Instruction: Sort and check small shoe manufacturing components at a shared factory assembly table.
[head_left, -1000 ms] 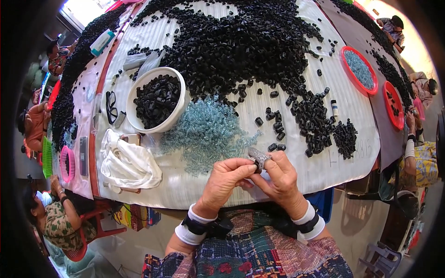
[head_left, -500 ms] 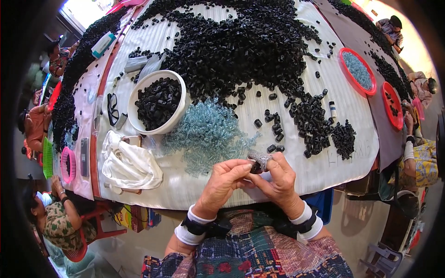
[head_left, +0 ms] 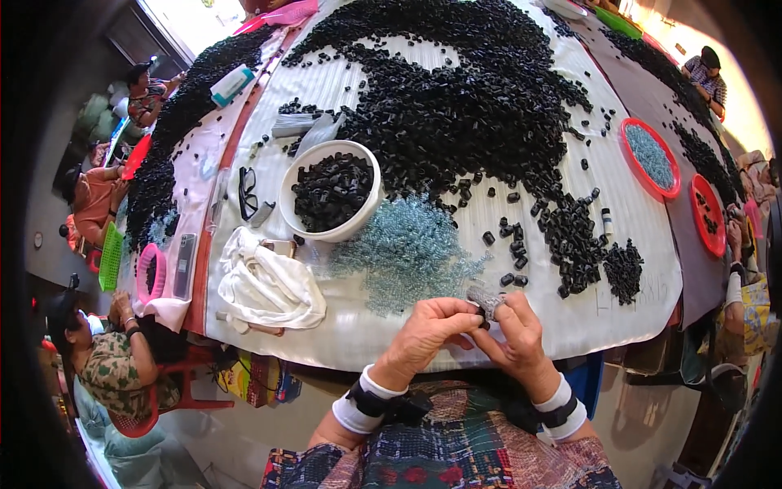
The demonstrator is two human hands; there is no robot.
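One line of handwritten characters (head_left: 635, 298) marks the white-covered tabletop (head_left: 570, 322) near its front right corner; print on the white-and-teal pack (head_left: 232, 86) is too small to read. A pink-covered tabletop (head_left: 199, 155) adjoins on the left, a mauve one (head_left: 692, 285) on the right. People sit along both sides, and strong light falls at upper right.

Above the near edge, the left hand (head_left: 428, 330) pinches a small black part (head_left: 484, 316) between thumb and fingers. The right hand (head_left: 517, 334) curls against it, its grip impossible to tell; a grey textured piece (head_left: 485, 300) at its index finger partly hides the part.

Just beyond lies a pile of clear bluish pieces (head_left: 411, 253), touching a white bowl (head_left: 362, 220) of black parts. A large black mound (head_left: 464, 122) spreads farther back. Eyeglasses (head_left: 248, 194) and a bunched white cloth (head_left: 269, 281) lie left; loose black parts (head_left: 570, 253), a capped vial (head_left: 607, 222) and a heap of smaller black pieces (head_left: 623, 271) lie right.
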